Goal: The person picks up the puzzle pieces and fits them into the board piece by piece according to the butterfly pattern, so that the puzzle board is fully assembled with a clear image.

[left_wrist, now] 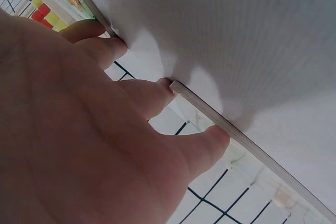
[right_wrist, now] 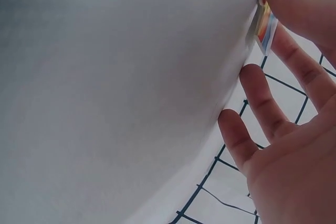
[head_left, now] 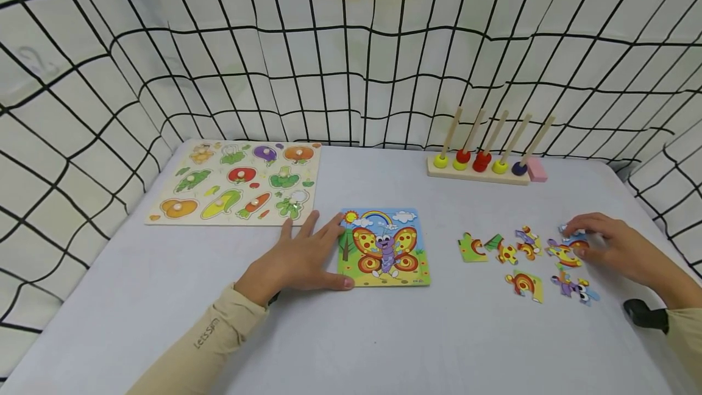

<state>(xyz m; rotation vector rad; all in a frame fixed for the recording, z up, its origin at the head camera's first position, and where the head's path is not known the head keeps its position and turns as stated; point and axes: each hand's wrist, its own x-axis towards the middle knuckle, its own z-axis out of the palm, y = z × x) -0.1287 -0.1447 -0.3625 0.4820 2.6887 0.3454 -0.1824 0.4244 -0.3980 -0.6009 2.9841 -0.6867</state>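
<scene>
- Just right of the left hand [head_left: 301,261] lies the butterfly board [head_left: 384,249]; the thumb rests on its near left corner and the forefinger is at its left edge.
- This left hand is spread with fingers apart; two other fingertips reach the near edge of the vegetable board [head_left: 218,170], which lies beyond and to the left.
- On the sleeve [head_left: 192,346] behind the left hand, dark writing [head_left: 206,333] begins with "Let's"; the rest I cannot read surely.
- Tiny print stands in the butterfly board's near right corner, too small for reading.
- At the right hand [head_left: 620,249], thumb and forefinger pinch a blue puzzle piece [head_left: 576,239]; its other fingers are loosely bent.
- Nearer than this piece, just beside the fingertips, lies a yellow wing piece [head_left: 563,255]; more loose pieces lie to the left of the right hand and nearer to the person.
- Beyond the right hand, towards the left, stand a bead rack [head_left: 499,180] with five pegs and a pink block [head_left: 537,170] at its right end.
</scene>
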